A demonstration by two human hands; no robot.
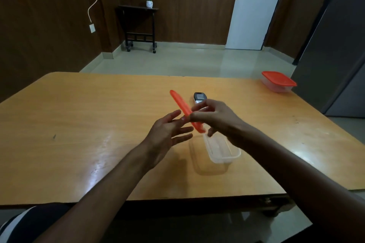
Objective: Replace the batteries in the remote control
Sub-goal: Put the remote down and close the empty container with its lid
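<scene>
Over a wooden table [83, 124], the right hand [215, 118] pinches an orange lid [184, 110] between thumb and fingers, holding it edge-on and tilted so that its far end points toward 11 o'clock and its near end dips toward 5 o'clock. The left hand [167, 134] is released, palm turned inward and fingers spread, its fingertips just beside the lid's lower half; whether they touch the lid cannot be told. Directly below the right hand, at 5 o'clock from the lid, a clear plastic container [223, 151] stands uncovered on the table; its contents cannot be made out. The remote control [199, 98] lies flat on the table at 12 o'clock from the right hand, just beyond the fingers, its dark display end facing away and its near part hidden by the hand. At 2 o'clock, well apart near the table's far right corner, 1 more clear container with an orange lid [278, 81] sits closed. Beyond the table, at 11 o'clock, a small dark side table [138, 23] carries a little potted plant [149, 2], and a white door [254, 10] stands at 1 o'clock.
</scene>
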